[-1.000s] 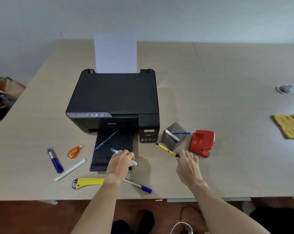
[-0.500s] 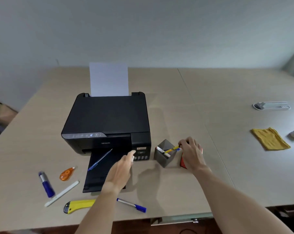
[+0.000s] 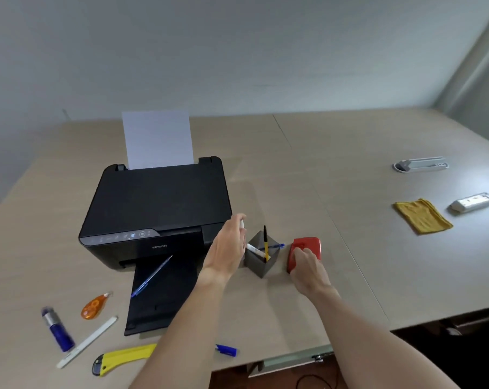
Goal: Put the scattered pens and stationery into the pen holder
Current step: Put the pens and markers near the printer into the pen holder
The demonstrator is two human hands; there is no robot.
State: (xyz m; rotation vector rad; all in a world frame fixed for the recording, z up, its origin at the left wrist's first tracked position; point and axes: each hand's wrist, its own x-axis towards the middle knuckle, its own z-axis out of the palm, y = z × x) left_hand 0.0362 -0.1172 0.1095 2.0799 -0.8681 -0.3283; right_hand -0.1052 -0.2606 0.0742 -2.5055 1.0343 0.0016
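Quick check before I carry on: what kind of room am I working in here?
Most likely an office or workroom. A black printer loaded with paper sits on a wide desk, a pen holder stands beside it, and a power strip lies at the far right.

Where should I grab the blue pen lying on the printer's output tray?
Pinch the blue pen mid-barrel from above, fingers across its diagonal. It lies flat on the printer tray with open tray either side, and the left hand, busy with a white marker, is nearer.
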